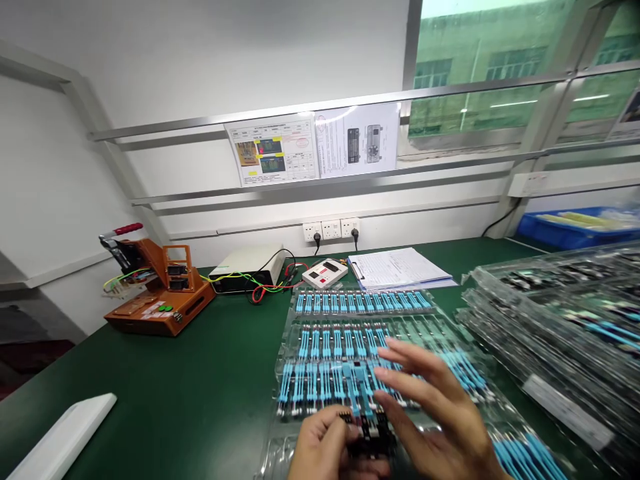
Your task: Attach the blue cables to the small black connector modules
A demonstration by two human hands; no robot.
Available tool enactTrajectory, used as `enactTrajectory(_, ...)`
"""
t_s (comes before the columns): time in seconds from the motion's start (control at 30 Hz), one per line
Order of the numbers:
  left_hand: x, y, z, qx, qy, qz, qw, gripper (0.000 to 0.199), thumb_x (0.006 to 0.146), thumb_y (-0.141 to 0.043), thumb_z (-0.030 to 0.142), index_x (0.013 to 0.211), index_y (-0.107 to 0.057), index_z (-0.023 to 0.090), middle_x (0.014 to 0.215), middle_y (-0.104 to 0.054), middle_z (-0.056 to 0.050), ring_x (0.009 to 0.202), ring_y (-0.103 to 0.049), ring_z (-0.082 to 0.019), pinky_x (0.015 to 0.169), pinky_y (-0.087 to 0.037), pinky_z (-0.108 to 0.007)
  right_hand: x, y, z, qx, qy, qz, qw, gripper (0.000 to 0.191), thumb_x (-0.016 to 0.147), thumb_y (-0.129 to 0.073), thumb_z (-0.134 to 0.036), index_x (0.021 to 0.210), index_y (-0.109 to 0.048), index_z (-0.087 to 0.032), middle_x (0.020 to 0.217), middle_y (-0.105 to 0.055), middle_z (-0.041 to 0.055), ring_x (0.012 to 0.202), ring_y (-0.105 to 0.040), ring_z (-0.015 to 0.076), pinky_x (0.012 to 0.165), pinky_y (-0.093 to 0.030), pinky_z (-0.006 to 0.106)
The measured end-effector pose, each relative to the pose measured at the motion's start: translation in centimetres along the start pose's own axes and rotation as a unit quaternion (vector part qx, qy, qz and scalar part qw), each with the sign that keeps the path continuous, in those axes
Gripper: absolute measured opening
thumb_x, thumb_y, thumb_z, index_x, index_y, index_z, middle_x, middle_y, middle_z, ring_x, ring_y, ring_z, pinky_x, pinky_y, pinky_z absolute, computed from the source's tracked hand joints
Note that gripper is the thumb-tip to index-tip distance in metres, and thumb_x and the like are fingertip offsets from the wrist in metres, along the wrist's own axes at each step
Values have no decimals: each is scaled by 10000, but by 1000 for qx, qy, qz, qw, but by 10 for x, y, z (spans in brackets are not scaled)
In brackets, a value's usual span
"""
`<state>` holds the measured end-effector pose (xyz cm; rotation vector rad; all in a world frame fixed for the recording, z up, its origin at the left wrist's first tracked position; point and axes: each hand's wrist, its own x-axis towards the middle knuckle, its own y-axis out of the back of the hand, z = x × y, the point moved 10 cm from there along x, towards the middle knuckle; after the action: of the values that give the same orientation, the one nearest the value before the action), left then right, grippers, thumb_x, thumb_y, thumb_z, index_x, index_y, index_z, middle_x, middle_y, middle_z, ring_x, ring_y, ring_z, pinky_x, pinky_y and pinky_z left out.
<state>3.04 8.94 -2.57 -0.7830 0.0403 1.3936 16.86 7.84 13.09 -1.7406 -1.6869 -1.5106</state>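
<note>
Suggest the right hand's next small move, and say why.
I'd probably close the right hand lightly on the two blue strips just above the black part, to steady them. The left hand grips the black part, the strips appear to run up from it, and the right hand is open beside them.

Electronics workshop — small-parts handling, by its contents. Green worktop (pixel 215 387); orange fixture (pixel 167 310) with red-handled clamp (pixel 128 229) and wires (pixel 121 275); beige box (pixel 249 265), coloured leads (pixel 259 293) beside it. Clear plastic tray (pixel 417 328), blue strip parts (pixel 326 343) in rows; similar trays (pixel 525 347) stacked at right. Wall (pixel 250 60): printed sheets (pixel 295 170) with photographs and device drawings (small print not readable) on metal rails (pixel 185 127); row of power sockets (pixel 331 229) below — two plugs (pixel 317 237) in. Clipboard of papers (pixel 403 265) on the worktop.
</note>
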Motion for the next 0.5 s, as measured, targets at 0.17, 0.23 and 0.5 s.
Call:
enactTrajectory(0.17, -3, 18, 25, 16, -105, 83, 991, 211, 640, -824, 287, 752, -705, 153, 663, -758, -46, 613, -751, -254, 588, -608, -318, -27, -47, 45, 104, -276, -119, 948, 430, 845, -710, -181, 1251, -609, -278, 1252, -520, 84, 730, -646, 153, 566, -544, 300)
enactTrajectory(0.23, -6, 17, 36, 42, -160, 83, 983, 188, 649, -827, 302, 724, -746, 149, 651, -736, -36, 607, -712, -225, 583, -601, -302, -35, -62, 48, 146, -317, -149, 925, 281, 871, -677, -205, 1147, -657, -254, 1160, -572, 76, 680, -622, 145, 536, -490, 286)
enactTrajectory(0.5, -16, 14, 50, 180, -300, 67, 935, 114, 808, -735, 304, 812, -799, 209, 729, -744, -8, 661, -640, -146, 627, -499, -180, -42, -70, 51, 201, -358, -143, 901, 98, 898, -675, -259, 971, -724, -216, 998, -617, 52, 705, -602, 163, 612, -478, 294)
